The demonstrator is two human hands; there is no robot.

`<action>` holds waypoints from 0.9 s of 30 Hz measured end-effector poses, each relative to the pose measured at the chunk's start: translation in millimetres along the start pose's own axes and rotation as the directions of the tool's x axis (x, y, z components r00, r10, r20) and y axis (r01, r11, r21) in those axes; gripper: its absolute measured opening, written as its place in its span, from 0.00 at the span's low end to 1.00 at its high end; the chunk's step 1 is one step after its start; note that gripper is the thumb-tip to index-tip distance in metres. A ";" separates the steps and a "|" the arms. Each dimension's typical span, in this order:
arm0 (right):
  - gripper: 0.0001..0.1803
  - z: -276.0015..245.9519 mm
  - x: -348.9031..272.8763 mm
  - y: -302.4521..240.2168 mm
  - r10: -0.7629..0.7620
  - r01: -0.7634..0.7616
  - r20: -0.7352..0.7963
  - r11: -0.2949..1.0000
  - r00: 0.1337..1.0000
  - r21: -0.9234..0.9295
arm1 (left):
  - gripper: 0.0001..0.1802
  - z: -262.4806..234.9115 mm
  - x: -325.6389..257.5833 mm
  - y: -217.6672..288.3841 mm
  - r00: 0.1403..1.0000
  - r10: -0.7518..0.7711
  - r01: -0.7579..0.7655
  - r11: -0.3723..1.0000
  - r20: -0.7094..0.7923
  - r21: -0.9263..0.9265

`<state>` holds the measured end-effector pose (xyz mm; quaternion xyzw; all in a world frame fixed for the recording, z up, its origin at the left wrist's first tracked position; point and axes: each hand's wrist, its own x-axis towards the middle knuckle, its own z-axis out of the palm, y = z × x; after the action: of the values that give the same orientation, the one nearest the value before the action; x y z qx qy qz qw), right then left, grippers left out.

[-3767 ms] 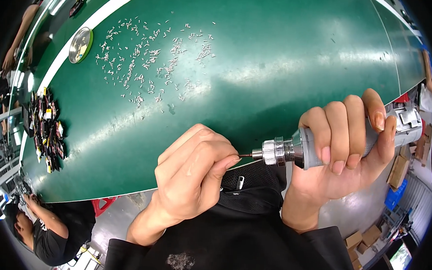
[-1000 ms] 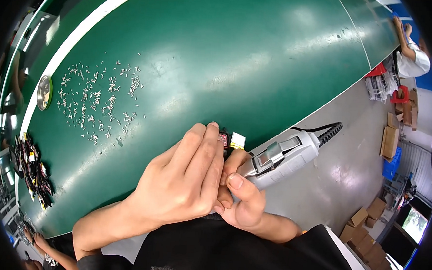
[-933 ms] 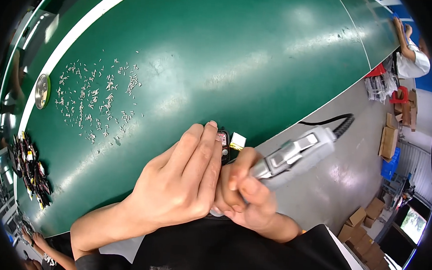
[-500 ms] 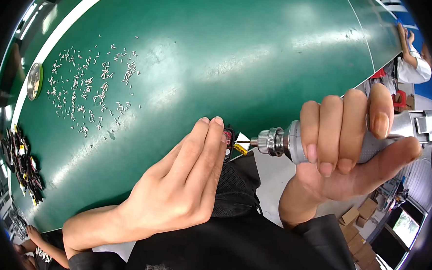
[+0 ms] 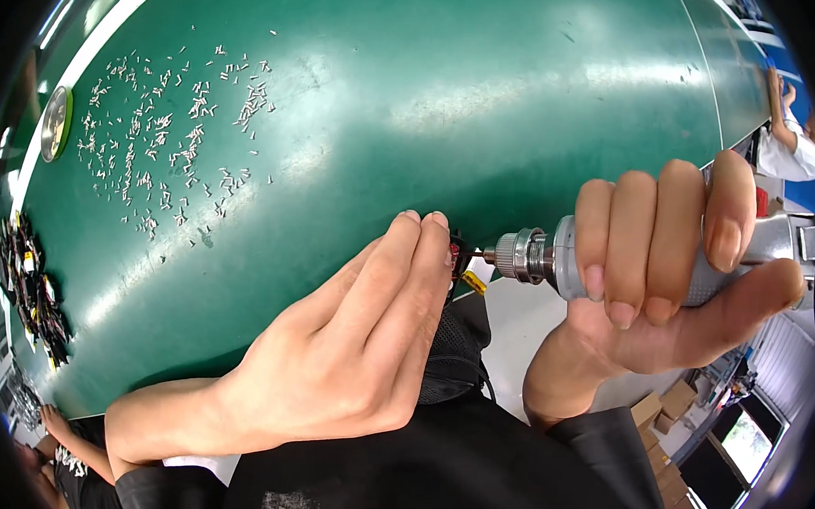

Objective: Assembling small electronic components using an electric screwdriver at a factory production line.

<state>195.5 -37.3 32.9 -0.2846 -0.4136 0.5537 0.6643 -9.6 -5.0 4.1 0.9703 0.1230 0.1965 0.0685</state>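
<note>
My left hand point(image 5: 347, 344) has its fingers pressed together around a small black part with red inside point(image 5: 456, 255), most of it hidden behind the fingertips. A yellow tab point(image 5: 473, 282) sticks out at the part's lower right side. My right hand point(image 5: 661, 259) grips a grey powered screwdriver point(image 5: 566, 255) with a knurled metal nose, lying nearly level and pointing left. Its thin bit point(image 5: 481, 256) reaches the open side of the black part; whether a screw sits at the tip is too small to tell.
Many small screws point(image 5: 192, 142) are scattered on the green table point(image 5: 360, 95) at the left. Beyond them stands a round green-rimmed dish point(image 5: 56, 124). A heap of black wired parts point(image 5: 32, 290) lies at the left edge. Other people sit at far right point(image 5: 786, 150) and lower left point(image 5: 70, 449).
The gap between the black part and the screwdriver has narrowed, and the bit now reaches the part. My left hand has shifted right. Both hands keep their hold.
</note>
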 end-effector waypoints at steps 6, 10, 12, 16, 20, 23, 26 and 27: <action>0.18 8.8 -1.0 -4.5 0.046 -0.038 0.048 0.987 0.998 -0.155 | 0.18 4.1 0.6 -4.8 0.996 0.030 -0.039 0.993 -0.082 -0.108; 0.17 15.0 2.5 -6.0 0.070 -0.042 0.094 0.961 0.993 -0.273 | 0.20 5.4 1.5 -6.8 0.995 0.041 -0.050 0.992 -0.086 -0.112; 0.16 20.2 7.2 -0.8 0.034 -0.007 0.095 0.961 0.995 -0.278 | 0.21 5.2 -0.1 -8.3 0.997 0.035 -0.043 0.993 -0.074 -0.111; 0.11 27.1 16.0 16.7 -0.061 0.066 0.110 0.997 0.992 -0.041 | 0.19 -10.1 -9.0 -10.7 0.999 0.024 -0.026 0.999 -0.035 -0.044; 0.12 16.6 21.7 12.1 -0.102 0.069 0.246 0.988 0.964 0.138 | 0.18 -26.5 -10.9 -8.3 0.992 0.064 -0.063 0.998 0.111 -0.014; 0.14 18.7 15.3 20.6 -0.165 0.090 0.258 0.956 0.952 0.278 | 0.19 -42.5 -46.7 -13.8 0.998 0.028 -0.028 1.000 0.064 0.005; 0.15 20.1 6.1 12.9 -0.199 0.130 0.162 0.924 0.966 0.360 | 0.22 -82.5 -96.0 -36.8 0.945 -0.313 0.309 0.949 -0.095 -0.060; 0.15 15.7 1.9 15.2 -0.210 0.140 0.158 0.919 0.965 0.367 | 0.24 -96.3 -116.7 -47.9 0.861 -0.488 0.488 0.872 -0.143 -0.036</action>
<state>174.4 -33.3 28.5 -0.0669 -0.3943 0.5822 0.7079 -162.2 18.1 40.8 0.8905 0.3691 0.2438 0.1063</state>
